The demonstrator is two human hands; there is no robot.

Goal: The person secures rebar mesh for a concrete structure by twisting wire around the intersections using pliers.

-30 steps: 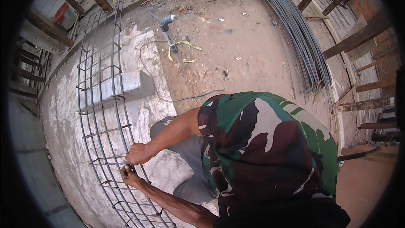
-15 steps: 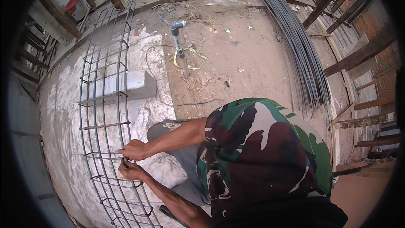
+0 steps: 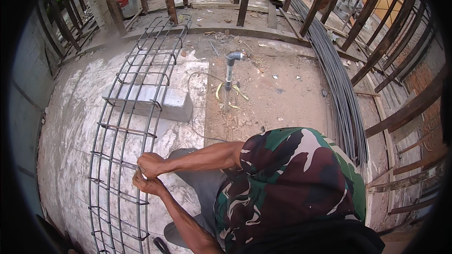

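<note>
A long rebar cage (image 3: 120, 134) of steel bars and bent stirrups runs up the left side, over a pale, stained slab (image 3: 70, 127). Both my hands meet at its right-hand edge, beside a stirrup. My right hand (image 3: 151, 164), the farther one, is closed in a fist. Just below it, my left hand (image 3: 147, 184) is closed with fingers pinched together. What the fingers hold is hidden. Farther up, a grey block (image 3: 176, 106) lies under the cage. My bent legs in grey trousers (image 3: 207, 186) are right of the cage.
A grey pipe with an elbow (image 3: 229, 73) stands up from the dirt, yellow strips around it. A bundle of long steel rods (image 3: 336, 80) lies on the right. Wooden posts (image 3: 245, 0) ring the area. A red-and-white bucket (image 3: 128, 2) stands far left.
The view has shifted, so the cage, block and pipe appear lower and farther right. My hands stay together at the cage's edge, with the right one now more tightly closed.
</note>
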